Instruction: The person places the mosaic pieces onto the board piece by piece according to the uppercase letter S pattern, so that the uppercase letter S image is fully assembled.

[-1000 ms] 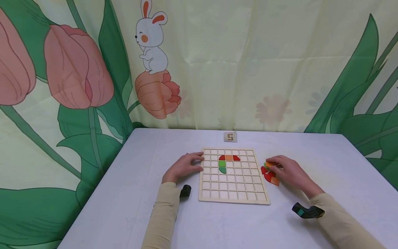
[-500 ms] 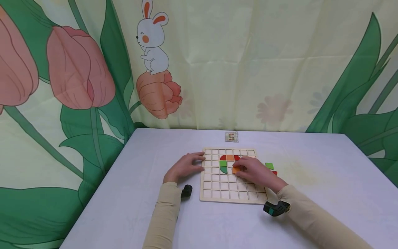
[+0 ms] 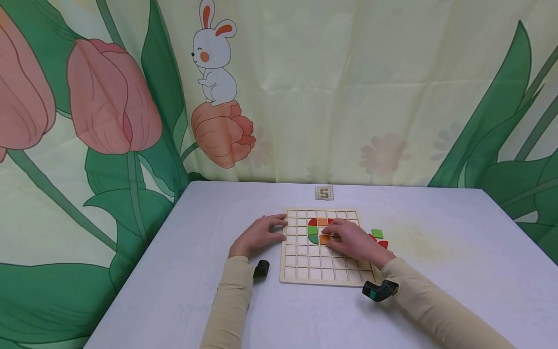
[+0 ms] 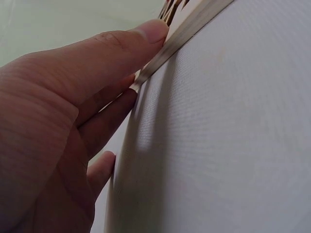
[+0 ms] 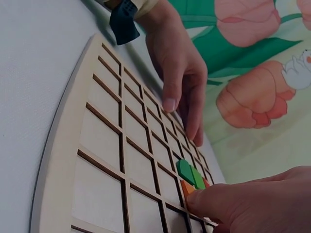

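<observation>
A wooden grid board (image 3: 301, 266) lies on the table. My left hand (image 3: 257, 236) rests against its left edge; in the left wrist view the thumb and fingertips touch the board's side (image 4: 182, 41). My right hand (image 3: 357, 242) is over the grid and pinches an orange square tile (image 3: 324, 239) at a cell just right of the dark green quarter-round tile (image 3: 313, 239). In the right wrist view the thumb presses on that orange tile (image 5: 186, 188). Above the dark green piece sit a light green square (image 3: 312, 230), a red quarter-round (image 3: 312, 222) and another orange square (image 3: 322, 221).
Right of the board lie a loose light green square (image 3: 377, 233) and red pieces (image 3: 383, 244), partly behind my right hand. A small pattern card (image 3: 324, 193) lies beyond the board. A printed curtain (image 3: 305, 121) hangs behind the table.
My right hand has moved left from the loose pieces onto the grid with the orange square, then slightly further left beside the dark green tile. My left hand stays at the board's edge.
</observation>
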Demonstrator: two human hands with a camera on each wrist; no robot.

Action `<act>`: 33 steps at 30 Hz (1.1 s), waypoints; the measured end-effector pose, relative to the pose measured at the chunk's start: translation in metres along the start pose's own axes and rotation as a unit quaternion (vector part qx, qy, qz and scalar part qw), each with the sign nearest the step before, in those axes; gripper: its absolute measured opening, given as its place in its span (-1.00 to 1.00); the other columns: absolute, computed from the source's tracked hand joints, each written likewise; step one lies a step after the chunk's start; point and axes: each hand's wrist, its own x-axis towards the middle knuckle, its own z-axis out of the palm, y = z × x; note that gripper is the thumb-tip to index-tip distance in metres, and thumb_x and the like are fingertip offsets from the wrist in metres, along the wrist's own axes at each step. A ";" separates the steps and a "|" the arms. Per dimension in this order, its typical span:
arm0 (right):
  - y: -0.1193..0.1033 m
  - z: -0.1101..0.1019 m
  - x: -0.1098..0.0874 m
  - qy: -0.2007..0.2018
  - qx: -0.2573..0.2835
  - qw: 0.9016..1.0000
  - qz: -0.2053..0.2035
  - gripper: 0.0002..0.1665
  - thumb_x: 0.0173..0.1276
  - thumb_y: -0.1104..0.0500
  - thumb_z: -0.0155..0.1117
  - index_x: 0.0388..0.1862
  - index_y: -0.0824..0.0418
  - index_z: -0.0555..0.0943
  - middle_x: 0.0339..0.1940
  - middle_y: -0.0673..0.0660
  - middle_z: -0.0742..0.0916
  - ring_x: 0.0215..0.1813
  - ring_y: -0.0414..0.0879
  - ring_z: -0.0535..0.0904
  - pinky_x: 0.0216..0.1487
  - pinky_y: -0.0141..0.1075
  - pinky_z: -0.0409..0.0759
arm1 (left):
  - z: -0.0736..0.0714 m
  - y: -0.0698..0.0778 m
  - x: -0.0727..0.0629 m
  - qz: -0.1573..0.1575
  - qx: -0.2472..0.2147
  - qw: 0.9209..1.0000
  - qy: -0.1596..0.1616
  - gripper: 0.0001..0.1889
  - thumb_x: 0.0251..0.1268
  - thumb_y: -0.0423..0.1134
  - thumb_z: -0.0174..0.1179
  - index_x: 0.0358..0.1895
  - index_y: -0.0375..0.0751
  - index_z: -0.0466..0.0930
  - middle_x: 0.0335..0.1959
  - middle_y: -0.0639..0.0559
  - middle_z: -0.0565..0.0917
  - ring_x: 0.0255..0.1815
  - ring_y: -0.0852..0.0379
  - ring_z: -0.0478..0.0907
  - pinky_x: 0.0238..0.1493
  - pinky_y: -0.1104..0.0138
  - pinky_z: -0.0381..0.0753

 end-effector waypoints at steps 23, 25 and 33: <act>0.004 0.002 0.001 -0.001 0.014 1.000 0.010 -0.75 0.26 0.19 0.41 -0.08 0.18 0.73 -0.18 0.00 0.68 -0.14 -0.11 0.54 -0.07 -0.19 0.63 | 0.000 0.001 0.000 -0.004 -0.012 1.000 0.000 -0.53 0.25 -0.20 0.34 0.23 -0.20 0.57 0.43 0.07 0.38 0.48 0.08 0.20 0.57 0.15 -0.12; 0.003 0.002 0.001 -0.002 0.017 1.000 0.013 -0.75 0.26 0.19 0.41 -0.08 0.19 0.73 -0.18 0.00 0.67 -0.13 -0.11 0.54 -0.06 -0.19 0.62 | 0.000 0.001 0.000 -0.004 -0.011 1.000 0.001 -0.53 0.25 -0.19 0.34 0.23 -0.19 0.58 0.43 0.07 0.38 0.48 0.08 0.21 0.57 0.16 -0.12; 0.003 0.003 0.000 -0.004 0.016 1.000 0.016 -0.75 0.26 0.19 0.41 -0.08 0.19 0.72 -0.16 0.00 0.68 -0.09 -0.09 0.55 0.00 -0.15 0.63 | 0.001 0.000 0.000 -0.003 -0.007 1.000 0.001 -0.53 0.24 -0.20 0.34 0.22 -0.19 0.58 0.42 0.09 0.38 0.48 0.11 0.21 0.57 0.17 -0.12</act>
